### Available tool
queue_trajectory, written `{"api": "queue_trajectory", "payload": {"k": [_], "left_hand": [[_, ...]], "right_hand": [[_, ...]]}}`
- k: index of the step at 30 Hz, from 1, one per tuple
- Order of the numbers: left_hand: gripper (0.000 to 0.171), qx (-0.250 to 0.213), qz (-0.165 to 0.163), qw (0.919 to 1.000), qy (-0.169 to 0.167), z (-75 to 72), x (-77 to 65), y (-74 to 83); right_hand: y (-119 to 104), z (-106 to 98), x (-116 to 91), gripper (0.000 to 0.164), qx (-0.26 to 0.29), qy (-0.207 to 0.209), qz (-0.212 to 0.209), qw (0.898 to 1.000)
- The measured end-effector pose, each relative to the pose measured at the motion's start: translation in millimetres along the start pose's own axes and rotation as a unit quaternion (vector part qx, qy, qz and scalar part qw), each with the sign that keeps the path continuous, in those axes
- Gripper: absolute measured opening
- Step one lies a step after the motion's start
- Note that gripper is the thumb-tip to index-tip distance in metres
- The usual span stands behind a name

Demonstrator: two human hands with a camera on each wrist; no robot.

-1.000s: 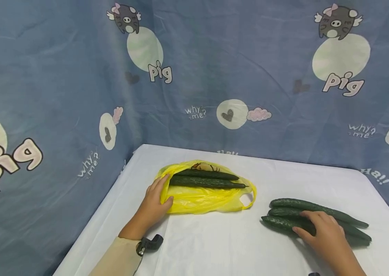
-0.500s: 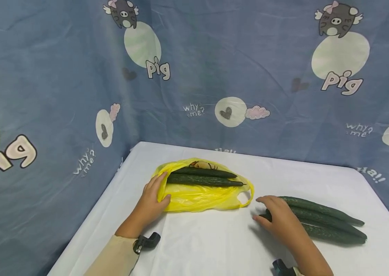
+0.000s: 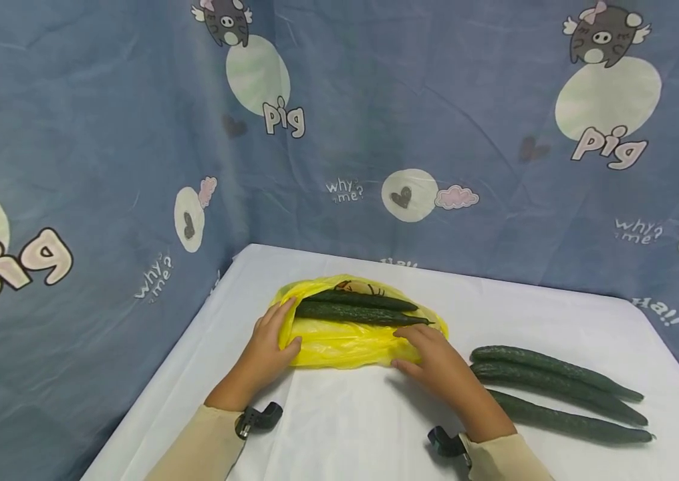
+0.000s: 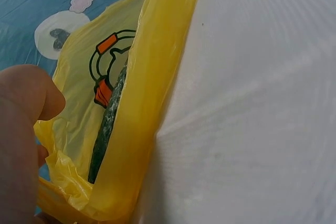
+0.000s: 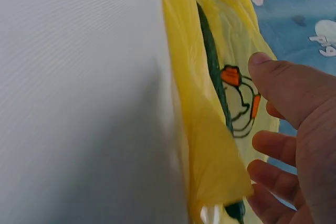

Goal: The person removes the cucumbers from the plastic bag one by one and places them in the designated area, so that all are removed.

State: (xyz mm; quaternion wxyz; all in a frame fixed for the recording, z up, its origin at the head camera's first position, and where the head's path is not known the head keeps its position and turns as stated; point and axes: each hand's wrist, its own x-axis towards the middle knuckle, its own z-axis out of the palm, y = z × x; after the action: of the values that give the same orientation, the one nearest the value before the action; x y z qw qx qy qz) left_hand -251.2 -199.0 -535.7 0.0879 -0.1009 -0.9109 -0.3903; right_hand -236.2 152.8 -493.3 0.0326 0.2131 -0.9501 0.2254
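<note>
A yellow plastic bag (image 3: 339,349) lies on the white-covered table, its mouth spread. Two dark green cucumbers (image 3: 357,312) rest inside, side by side. At the bag's left end my left hand (image 3: 266,353) grips the edge, the plastic bunched by its fingers in the left wrist view. My right hand (image 3: 436,357) reaches over the bag's right end, near the cucumber tips and hiding the handle loop. Its fingers are spread, with the thumb (image 5: 283,80) apart from them. An orange-and-black print (image 5: 231,75) shows on the bag's inner side.
Three more cucumbers (image 3: 556,384) lie on the table to the right, just past my right forearm. A blue cloth with pig prints (image 3: 315,227) hangs behind and at the left of the white tabletop (image 3: 339,427).
My right hand has left the cucumbers at the right and moved left to the bag. The nearest of those cucumbers now lies apart from the other two. My left hand stays at the bag.
</note>
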Motion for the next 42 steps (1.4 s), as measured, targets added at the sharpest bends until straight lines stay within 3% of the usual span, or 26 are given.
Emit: {"api": "queue_trajectory", "payload": {"k": [4, 9, 16, 28, 37, 42], "left_hand": [[0.082, 0.005, -0.003, 1.0000, 0.000, 0.4, -0.7, -0.4], [0.083, 0.002, -0.010, 0.9999, -0.003, -0.5, -1.4, 2.1], [0.083, 0.001, -0.008, 1.0000, -0.003, 0.4, -2.7, 1.7], [0.082, 0.002, -0.006, 1.0000, -0.001, -0.7, -2.2, 2.5], [0.081, 0.003, -0.008, 1.0000, -0.003, 0.8, 0.6, 2.6], [0.081, 0.001, -0.018, 0.9998, -0.004, -0.4, -2.0, 2.5]], "right_hand": [[-9.7, 3.7, 16.3, 0.053, 0.020, -0.012, 0.002, 1.000], [-20.7, 6.6, 35.9, 0.055, 0.001, -0.037, -0.003, 0.999], [-26.4, 16.5, 53.1, 0.056, 0.017, -0.054, 0.018, 0.998], [-38.4, 34.7, 82.1, 0.058, -0.009, -0.011, 0.002, 1.000], [-47.3, 55.8, 100.7, 0.063, -0.040, -0.015, 0.008, 0.999], [-56.2, 66.5, 106.7, 0.064, -0.032, -0.009, 0.003, 0.999]]}}
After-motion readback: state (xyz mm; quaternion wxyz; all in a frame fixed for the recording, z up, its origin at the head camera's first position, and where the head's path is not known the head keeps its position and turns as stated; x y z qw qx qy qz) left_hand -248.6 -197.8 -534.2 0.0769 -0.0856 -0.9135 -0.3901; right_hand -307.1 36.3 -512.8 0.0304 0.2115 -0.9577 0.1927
